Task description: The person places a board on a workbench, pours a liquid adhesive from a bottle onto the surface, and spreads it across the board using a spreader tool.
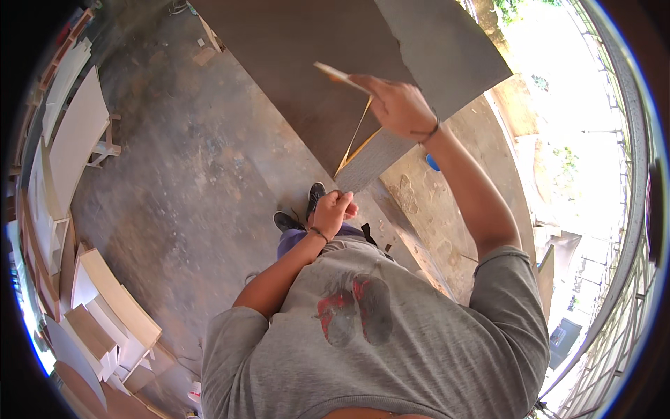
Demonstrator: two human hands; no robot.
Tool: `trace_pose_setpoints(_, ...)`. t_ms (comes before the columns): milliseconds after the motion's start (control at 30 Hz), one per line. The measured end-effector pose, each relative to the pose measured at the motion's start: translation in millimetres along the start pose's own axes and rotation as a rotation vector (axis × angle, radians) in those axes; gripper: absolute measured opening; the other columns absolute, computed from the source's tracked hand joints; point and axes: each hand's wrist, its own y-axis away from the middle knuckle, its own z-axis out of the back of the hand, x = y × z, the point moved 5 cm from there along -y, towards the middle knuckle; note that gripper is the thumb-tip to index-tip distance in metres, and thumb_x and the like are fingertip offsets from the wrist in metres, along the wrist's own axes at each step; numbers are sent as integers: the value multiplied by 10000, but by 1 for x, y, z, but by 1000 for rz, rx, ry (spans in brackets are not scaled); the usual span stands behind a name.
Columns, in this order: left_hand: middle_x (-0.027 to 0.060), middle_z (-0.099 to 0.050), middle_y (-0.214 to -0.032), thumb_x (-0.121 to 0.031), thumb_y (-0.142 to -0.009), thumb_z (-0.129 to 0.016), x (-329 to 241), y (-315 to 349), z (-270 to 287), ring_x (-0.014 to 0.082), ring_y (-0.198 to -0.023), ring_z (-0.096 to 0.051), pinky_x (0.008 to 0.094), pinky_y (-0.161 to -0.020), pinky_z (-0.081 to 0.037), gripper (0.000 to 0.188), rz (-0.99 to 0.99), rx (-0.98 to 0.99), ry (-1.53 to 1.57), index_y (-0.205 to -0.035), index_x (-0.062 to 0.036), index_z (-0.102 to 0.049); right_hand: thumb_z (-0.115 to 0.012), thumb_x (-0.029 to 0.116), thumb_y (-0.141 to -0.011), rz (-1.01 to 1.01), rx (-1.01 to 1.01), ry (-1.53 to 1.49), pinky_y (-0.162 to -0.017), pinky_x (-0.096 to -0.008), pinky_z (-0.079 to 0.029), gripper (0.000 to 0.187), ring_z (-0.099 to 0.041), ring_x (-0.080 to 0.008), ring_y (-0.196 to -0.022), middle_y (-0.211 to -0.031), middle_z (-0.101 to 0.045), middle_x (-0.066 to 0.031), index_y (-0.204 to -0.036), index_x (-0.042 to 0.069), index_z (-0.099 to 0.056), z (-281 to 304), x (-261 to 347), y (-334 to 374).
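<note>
My right hand (401,108) is raised over a large dark brown panel (307,63), closed on a thin, flat, pale piece (333,73) with orange-yellow on its underside. A thin yellow strand (357,133) stretches from near this hand down to the panel's near corner. Yellow also shows along the edge there. Beside that corner, close to my body, my left hand (331,211) is closed with its fingertips pinched; whatever they hold, if anything, is hidden. The panel's right part is a grey surface (447,49) with an uneven border against the brown.
Pale boards (78,140) lean or lie along the left side, and box-like wooden pieces (115,300) stand at the lower left. A blue round object (433,163) sits beyond my right forearm. Metal grating (631,335) runs along the right. My shoes (315,195) stand on the concrete floor (174,167).
</note>
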Motion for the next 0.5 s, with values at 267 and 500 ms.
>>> trace_pose_setpoints(267, 61, -611, -664, -212, -889, -554, -24, 27, 57, 102, -583, -585, 212, -546, -483, 242, -78, -150, -37, -745, -19, -525, -470, 72, -758, 82, 198, 95, -638, -396, -529, 396, -627, -299, -782, -898, -605, -134, -1153, 80, -494, -100, -5, 39)
trace_pose_setpoints(500, 9, -498, -618, -191, -895, -541, -50, 47, 117, 75, -550, -502, 246, -592, -524, 213, -242, -397, 19, -764, -26, -514, -596, 175, -820, -618, -286, -927, -614, -272, -482, 261, -603, -115, -683, -770, -640, -56, -995, -19, -608, -11, -127, 50)
